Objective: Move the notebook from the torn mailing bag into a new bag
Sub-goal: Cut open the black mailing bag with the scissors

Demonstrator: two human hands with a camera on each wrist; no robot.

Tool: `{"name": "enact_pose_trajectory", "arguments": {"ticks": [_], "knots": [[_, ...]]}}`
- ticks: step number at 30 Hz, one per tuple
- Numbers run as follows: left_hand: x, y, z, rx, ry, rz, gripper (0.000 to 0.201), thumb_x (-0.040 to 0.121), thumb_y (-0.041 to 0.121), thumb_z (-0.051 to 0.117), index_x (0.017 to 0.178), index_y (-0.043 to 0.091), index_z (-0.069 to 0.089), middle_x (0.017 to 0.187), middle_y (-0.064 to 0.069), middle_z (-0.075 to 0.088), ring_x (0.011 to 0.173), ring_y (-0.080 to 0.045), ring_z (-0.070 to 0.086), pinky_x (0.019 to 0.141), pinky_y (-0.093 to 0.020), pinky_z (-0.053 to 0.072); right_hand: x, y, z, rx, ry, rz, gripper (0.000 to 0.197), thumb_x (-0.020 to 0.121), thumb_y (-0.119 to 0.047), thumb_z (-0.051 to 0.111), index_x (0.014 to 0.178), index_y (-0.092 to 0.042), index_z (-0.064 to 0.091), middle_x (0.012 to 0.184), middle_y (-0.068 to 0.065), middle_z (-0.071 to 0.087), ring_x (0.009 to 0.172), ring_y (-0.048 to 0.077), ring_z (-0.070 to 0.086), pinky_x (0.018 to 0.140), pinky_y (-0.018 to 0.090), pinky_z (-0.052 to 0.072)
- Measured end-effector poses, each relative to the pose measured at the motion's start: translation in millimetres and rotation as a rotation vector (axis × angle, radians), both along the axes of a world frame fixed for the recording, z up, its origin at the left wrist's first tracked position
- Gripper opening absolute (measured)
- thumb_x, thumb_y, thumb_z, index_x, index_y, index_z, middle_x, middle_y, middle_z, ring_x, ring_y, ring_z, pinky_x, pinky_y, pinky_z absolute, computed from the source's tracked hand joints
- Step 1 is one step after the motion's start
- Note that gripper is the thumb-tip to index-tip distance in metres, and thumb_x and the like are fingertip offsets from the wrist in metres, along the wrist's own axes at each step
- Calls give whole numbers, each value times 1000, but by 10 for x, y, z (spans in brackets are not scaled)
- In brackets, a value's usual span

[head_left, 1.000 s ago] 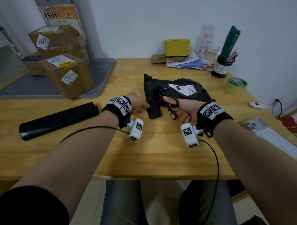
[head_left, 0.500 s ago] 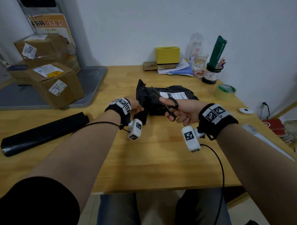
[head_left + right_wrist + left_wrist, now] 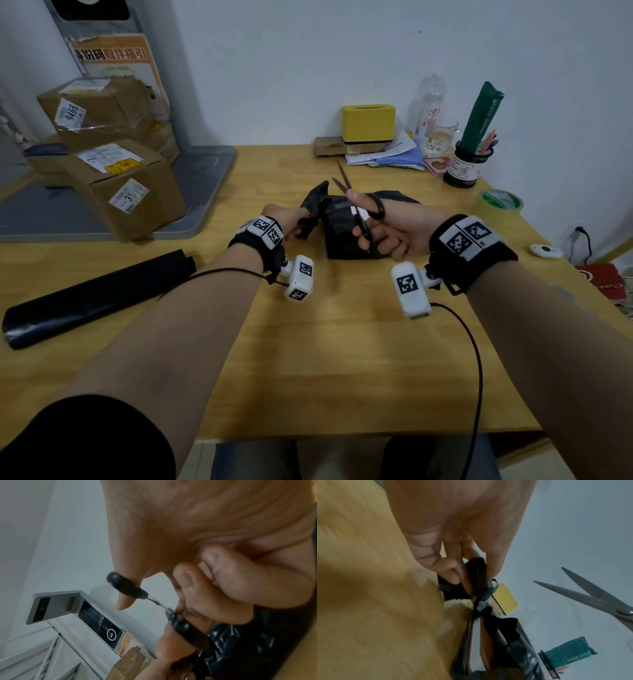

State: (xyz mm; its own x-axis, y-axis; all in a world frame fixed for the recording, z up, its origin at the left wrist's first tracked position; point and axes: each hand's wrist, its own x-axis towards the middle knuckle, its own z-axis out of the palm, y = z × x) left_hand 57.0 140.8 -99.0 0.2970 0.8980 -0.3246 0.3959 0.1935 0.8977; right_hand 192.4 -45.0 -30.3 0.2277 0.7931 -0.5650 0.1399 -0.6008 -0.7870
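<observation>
My left hand pinches a torn flap of the black bag, thumb and fingers clamped together on the plastic. My right hand grips the scissors, thumb and fingers through the loops, blades spread apart just above the bag. The bag sits on the bench between both hands; I can't make out the notebook inside it for sure.

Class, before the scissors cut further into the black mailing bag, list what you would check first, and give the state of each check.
1. Left hand pinches the black mailing bag flap: ok.
2. Right hand grips the scissors: ok.
3. Blades open: ok.
4. Blades touching the bag: not ok, raised above it.
5. Left fingers away from the blades: ok.
6. Notebook clear of the cut line: cannot tell.
</observation>
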Motion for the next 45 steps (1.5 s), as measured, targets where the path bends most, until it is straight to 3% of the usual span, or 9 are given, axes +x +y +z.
{"name": "enact_pose_trajectory", "arguments": {"ticks": [3,6,9,11,13,18,29,40,45], "knots": [[30,111,-69,65,38,-22,20,77,17,77,82,1,66,67,-11,61,56,-24,52,62,-31,44,56,66,21,9,1,-45,74,74,-89,54,96,-18,60,75,-2,65,46,7,30,37,15,20],[24,167,-123,104,43,-25,11,84,4,70,84,7,59,76,-14,59,55,-25,48,59,-32,44,41,115,-21,-26,-9,-40,76,74,-89,52,97,-17,61,74,-3,66,46,7,31,34,15,22],[20,177,-155,104,11,-83,31,87,-9,57,78,17,69,89,-10,65,58,-21,45,53,-29,41,11,144,-114,-95,10,11,78,75,-89,49,98,-16,61,75,-3,66,45,6,31,34,15,22],[19,171,-164,59,35,-146,40,89,-9,54,95,22,78,97,-7,70,56,-19,42,52,-26,38,-1,154,-191,-145,5,39,80,75,-90,48,100,-15,61,75,-3,67,45,6,30,34,15,21],[26,166,-150,11,42,-191,42,87,-8,55,106,22,78,106,-10,70,57,-19,42,54,-26,38,-7,165,-251,-186,-15,55,83,74,-91,49,102,-15,62,77,-3,69,46,6,31,34,15,20],[47,134,-169,-72,-81,-186,40,87,-10,54,111,14,74,118,-13,66,84,-25,53,50,-24,39,-20,203,-275,-227,47,93,81,74,-91,49,96,-15,61,78,-1,67,43,6,31,34,14,19],[-91,171,-294,-299,-412,-124,48,89,-15,50,130,8,64,114,-15,60,76,-17,49,43,-17,34,-87,459,-332,-229,177,95,78,76,-86,52,92,-11,63,78,2,66,36,4,34,30,12,22],[-139,268,-352,-435,-542,-151,45,93,-8,50,135,9,57,111,-9,57,75,-11,50,47,-14,37,-24,306,-364,-260,229,90,74,78,-84,51,85,-10,60,75,2,63,34,3,32,28,11,22],[-155,236,-353,-422,-567,-153,45,92,-9,50,133,8,59,107,-9,60,76,-11,53,47,-14,37,-76,430,-423,-228,299,54,74,79,-84,51,93,-11,58,78,1,64,36,3,31,30,12,22]]}}
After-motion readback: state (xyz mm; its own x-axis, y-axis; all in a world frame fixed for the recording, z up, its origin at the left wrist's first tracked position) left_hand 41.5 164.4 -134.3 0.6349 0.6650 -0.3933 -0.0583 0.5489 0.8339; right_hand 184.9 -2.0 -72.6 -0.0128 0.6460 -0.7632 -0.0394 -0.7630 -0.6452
